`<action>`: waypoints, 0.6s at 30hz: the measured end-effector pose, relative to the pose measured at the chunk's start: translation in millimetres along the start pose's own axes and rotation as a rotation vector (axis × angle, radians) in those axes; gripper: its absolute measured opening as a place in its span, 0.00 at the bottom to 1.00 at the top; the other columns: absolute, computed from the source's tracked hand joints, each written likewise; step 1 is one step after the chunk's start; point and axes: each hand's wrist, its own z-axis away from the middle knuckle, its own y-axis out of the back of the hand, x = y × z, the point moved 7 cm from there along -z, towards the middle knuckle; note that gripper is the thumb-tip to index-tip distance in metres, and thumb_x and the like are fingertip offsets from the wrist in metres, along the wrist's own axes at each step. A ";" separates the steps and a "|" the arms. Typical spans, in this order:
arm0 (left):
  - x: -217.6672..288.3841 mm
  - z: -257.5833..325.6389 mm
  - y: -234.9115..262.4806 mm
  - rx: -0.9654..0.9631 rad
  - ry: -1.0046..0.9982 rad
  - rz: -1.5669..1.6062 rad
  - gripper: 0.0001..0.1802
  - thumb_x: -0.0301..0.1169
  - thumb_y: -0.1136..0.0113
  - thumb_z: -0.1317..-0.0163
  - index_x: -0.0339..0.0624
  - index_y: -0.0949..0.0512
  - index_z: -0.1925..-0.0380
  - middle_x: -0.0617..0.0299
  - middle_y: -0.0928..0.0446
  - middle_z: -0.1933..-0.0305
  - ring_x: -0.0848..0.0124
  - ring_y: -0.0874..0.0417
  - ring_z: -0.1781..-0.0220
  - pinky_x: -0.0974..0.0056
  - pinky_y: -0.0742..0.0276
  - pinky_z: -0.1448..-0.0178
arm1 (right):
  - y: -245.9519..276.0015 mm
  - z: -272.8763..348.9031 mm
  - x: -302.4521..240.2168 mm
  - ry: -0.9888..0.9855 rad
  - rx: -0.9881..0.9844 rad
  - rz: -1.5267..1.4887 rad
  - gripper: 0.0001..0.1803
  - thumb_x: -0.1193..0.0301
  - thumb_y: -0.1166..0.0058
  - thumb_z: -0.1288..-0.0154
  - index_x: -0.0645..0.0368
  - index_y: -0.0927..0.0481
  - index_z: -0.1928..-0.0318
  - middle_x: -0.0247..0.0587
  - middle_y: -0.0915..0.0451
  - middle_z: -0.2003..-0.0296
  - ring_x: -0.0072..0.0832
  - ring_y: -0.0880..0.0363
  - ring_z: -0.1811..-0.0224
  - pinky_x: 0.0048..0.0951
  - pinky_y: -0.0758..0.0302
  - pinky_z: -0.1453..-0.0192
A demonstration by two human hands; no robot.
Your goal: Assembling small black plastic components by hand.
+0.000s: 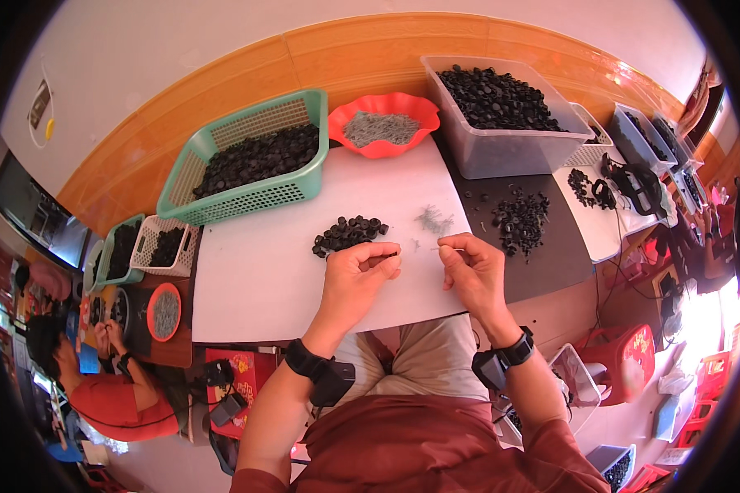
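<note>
Black cap point(384, 260) is pinched in the left hand point(355, 275) fingers at 6 o'clock on the counter point(255, 279); a thin pin point(446, 247) is gripped by the right hand point(471, 271). Misalignment could bend it.

left hand point(358, 267): fingers curled in, thumb and fingertips pinched, pointing right | right hand point(469, 267): fingers bent, thumb and first finger pinched, pointing left | hands: close, not touching | both arms: come up from below, black band on each wrist
</note>
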 end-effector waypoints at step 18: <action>-3.6 31.6 -10.5 -0.178 0.160 0.593 0.13 0.23 0.37 0.30 0.34 0.19 0.47 0.54 0.14 0.52 0.70 0.12 0.55 0.63 0.12 0.46 | -39.5 28.0 -36.9 0.089 -0.201 -0.173 0.07 0.75 0.39 0.27 0.67 0.15 0.55 0.36 0.18 0.59 0.14 0.23 0.73 0.16 0.25 0.73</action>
